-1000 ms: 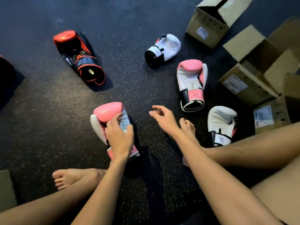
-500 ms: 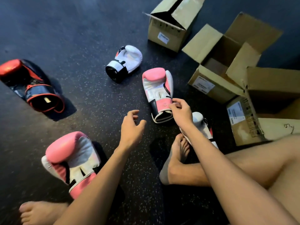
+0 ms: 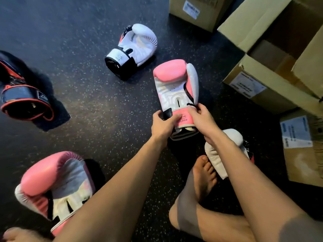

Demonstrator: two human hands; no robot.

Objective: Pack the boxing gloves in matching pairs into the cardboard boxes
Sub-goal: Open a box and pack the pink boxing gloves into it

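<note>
Both hands had closed on the cuff of the pink glove [image 3: 175, 88] lying palm-up on the floor [image 3: 87, 95]; the left hand [image 3: 163, 124] gripped the black strap side, the right hand [image 3: 201, 117] pinched the cuff's other edge; the step looked like securing or lifting the first of the pink pair; its mate [image 3: 56, 187] lay well apart at lower left; next, probably, both would go together into the open box [image 3: 272, 55] nearby.
</note>
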